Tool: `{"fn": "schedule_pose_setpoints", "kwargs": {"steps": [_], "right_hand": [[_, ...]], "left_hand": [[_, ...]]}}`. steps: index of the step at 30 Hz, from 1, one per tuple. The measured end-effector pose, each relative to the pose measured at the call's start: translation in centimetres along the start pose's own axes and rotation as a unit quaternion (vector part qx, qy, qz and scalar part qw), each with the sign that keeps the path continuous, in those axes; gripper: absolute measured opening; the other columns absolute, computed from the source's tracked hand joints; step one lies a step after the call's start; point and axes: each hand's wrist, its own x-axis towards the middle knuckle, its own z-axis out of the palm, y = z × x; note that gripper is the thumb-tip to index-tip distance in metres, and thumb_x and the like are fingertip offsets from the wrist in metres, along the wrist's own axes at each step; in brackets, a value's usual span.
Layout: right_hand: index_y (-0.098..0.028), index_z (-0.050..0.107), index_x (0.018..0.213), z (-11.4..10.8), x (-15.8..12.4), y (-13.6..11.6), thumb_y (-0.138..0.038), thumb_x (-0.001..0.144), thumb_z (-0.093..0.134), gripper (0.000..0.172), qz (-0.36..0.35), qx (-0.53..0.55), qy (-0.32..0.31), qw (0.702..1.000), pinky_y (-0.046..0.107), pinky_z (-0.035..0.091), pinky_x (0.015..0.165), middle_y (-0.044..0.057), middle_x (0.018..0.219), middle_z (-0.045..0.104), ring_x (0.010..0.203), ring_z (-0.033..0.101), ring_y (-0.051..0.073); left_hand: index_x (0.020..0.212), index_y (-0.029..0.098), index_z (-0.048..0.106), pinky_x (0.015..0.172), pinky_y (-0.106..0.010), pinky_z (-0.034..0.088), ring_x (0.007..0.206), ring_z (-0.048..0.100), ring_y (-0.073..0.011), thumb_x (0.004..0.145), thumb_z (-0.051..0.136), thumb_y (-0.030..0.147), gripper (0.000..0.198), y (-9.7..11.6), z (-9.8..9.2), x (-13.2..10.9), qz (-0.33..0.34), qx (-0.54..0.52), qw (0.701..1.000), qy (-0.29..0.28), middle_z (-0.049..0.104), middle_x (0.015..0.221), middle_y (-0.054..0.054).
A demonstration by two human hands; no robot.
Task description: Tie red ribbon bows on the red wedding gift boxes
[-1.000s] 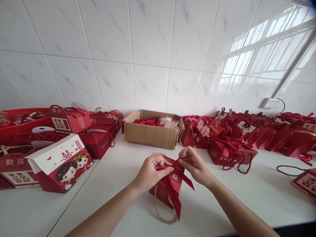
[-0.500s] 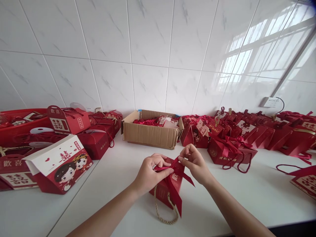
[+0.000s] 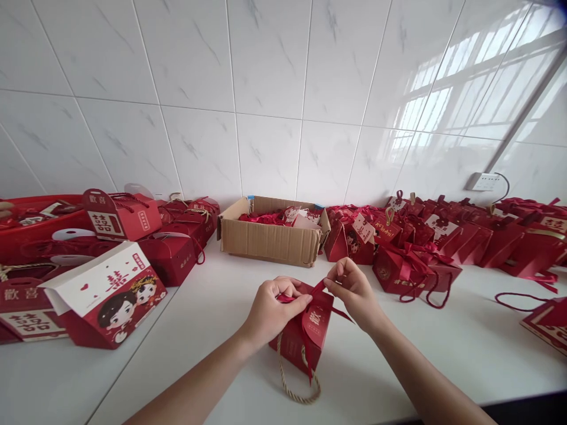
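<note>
Right in front of me a red gift box [image 3: 297, 345] with gold lettering stands on the white table, a twisted gold cord handle [image 3: 297, 396] hanging from its near side onto the tabletop. A red ribbon [image 3: 318, 289] crosses the top of the box. On the box's left side, my left hand [image 3: 280, 308] is closed on the ribbon near its middle, thumb on top. My right hand [image 3: 351, 293] pinches another part of the same ribbon between thumb and fingertips, just above the box's right edge. A ribbon tail hangs down the box's front; the knot is partly hidden by my fingers.
An open cardboard carton [image 3: 270, 241] with red items stands by the tiled wall. To the left are a white-topped gift box [image 3: 108, 295], more red boxes and a red basin [image 3: 44, 227]. Rows of ribboned boxes [image 3: 416, 268] fill the right back.
My right hand has shifted slightly right, drawing the ribbon with it. The hanging tail has turned edge-on and looks narrower. My left hand has stayed nearly in place.
</note>
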Motion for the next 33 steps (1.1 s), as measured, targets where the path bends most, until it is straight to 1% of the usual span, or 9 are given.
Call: {"fn": "schedule_pose_setpoints", "kwargs": {"steps": [3, 11, 15, 19, 24, 26, 28, 31, 33], "right_hand": [[-0.022, 0.034, 0.073, -0.1, 0.1, -0.1, -0.029, 0.073, 0.07, 0.037, -0.004, 0.005, 0.007, 1.0, 0.023, 0.037, 0.055, -0.005, 0.067, 0.052, 0.059, 0.044, 0.009], [-0.022, 0.032, 0.072, -0.1, 0.1, 0.0, -0.032, 0.073, 0.072, 0.042, 0.001, -0.001, 0.012, 1.0, 0.023, 0.035, 0.052, -0.006, 0.065, 0.052, 0.056, 0.045, 0.009], [-0.022, 0.037, 0.075, -0.4, 0.2, -0.4, -0.035, 0.075, 0.071, 0.037, -0.003, -0.007, -0.025, 1.0, 0.026, 0.04, 0.059, -0.003, 0.069, 0.054, 0.062, 0.049, 0.011], [-0.022, 0.041, 0.079, -0.1, 0.5, -1.1, -0.035, 0.078, 0.068, 0.03, -0.021, -0.048, -0.029, 0.998, 0.026, 0.041, 0.061, -0.002, 0.072, 0.053, 0.066, 0.049, 0.012], [-0.021, 0.044, 0.079, 0.7, 1.0, -1.8, -0.038, 0.08, 0.064, 0.026, -0.053, -0.137, -0.006, 0.989, 0.024, 0.041, 0.059, -0.002, 0.073, 0.052, 0.065, 0.05, 0.012], [-0.021, 0.044, 0.079, 0.5, 0.9, -2.2, -0.042, 0.082, 0.06, 0.026, -0.052, -0.204, 0.016, 0.977, 0.024, 0.041, 0.057, -0.001, 0.073, 0.053, 0.064, 0.051, 0.012], [-0.021, 0.044, 0.077, 0.0, 0.3, -2.8, -0.046, 0.085, 0.054, 0.028, -0.034, -0.295, 0.018, 0.955, 0.024, 0.038, 0.053, -0.001, 0.07, 0.053, 0.061, 0.049, 0.013], [-0.02, 0.045, 0.07, -0.8, -1.0, -3.5, -0.05, 0.085, 0.052, 0.034, 0.016, -0.425, -0.059, 0.903, 0.024, 0.033, 0.051, -0.001, 0.064, 0.053, 0.055, 0.044, 0.012], [-0.02, 0.045, 0.065, -0.9, -2.0, -3.6, -0.047, 0.085, 0.053, 0.035, 0.041, -0.456, -0.115, 0.882, 0.024, 0.03, 0.051, -0.001, 0.061, 0.053, 0.054, 0.042, 0.012]], "left_hand": [[0.05, 0.021, 0.029, 0.084, -0.032, 0.046, 0.105, 0.059, -0.0232, 0.072, 0.066, 0.026, 0.044, 0.0, -0.1, -0.1, 0.007, 0.005, 1.0, -0.012, 0.067, 0.074, -0.004], [0.05, 0.02, 0.042, 0.085, -0.032, 0.046, 0.107, 0.059, -0.0241, 0.071, 0.068, 0.026, 0.034, -0.2, -0.3, 0.0, 0.004, 0.015, 1.0, -0.022, 0.068, 0.079, -0.005], [0.051, 0.02, 0.051, 0.085, -0.032, 0.045, 0.103, 0.06, -0.023, 0.075, 0.066, 0.032, 0.031, -0.1, -0.5, 0.1, 0.002, 0.023, 0.999, -0.025, 0.069, 0.082, -0.005], [0.06, 0.019, 0.062, 0.081, -0.032, 0.047, 0.09, 0.064, -0.021, 0.073, 0.068, 0.039, 0.025, 0.5, -0.5, 0.1, -0.017, 0.029, 0.999, -0.034, 0.07, 0.093, -0.005], [0.06, 0.018, 0.063, 0.075, -0.031, 0.048, 0.084, 0.064, -0.0198, 0.072, 0.068, 0.035, 0.021, 0.6, -0.2, 0.1, -0.009, 0.026, 0.999, -0.021, 0.071, 0.09, -0.005], [0.059, 0.018, 0.061, 0.075, -0.031, 0.048, 0.084, 0.064, -0.0197, 0.072, 0.068, 0.033, 0.021, 0.5, -0.2, 0.2, -0.001, 0.03, 1.0, -0.008, 0.07, 0.089, -0.005], [0.054, 0.018, 0.055, 0.075, -0.031, 0.047, 0.085, 0.064, -0.0198, 0.073, 0.067, 0.032, 0.026, 0.3, -0.2, 0.2, 0.005, 0.032, 0.999, 0.001, 0.07, 0.086, -0.005], [0.05, 0.019, 0.044, 0.077, -0.031, 0.046, 0.088, 0.063, -0.0205, 0.073, 0.067, 0.031, 0.035, 0.0, -0.3, 0.3, 0.011, 0.03, 0.999, 0.008, 0.069, 0.083, -0.005], [0.049, 0.019, 0.039, 0.079, -0.032, 0.045, 0.092, 0.063, -0.0214, 0.072, 0.068, 0.031, 0.038, 0.0, -0.3, 0.4, 0.015, 0.03, 0.999, 0.01, 0.069, 0.082, -0.005]]}}
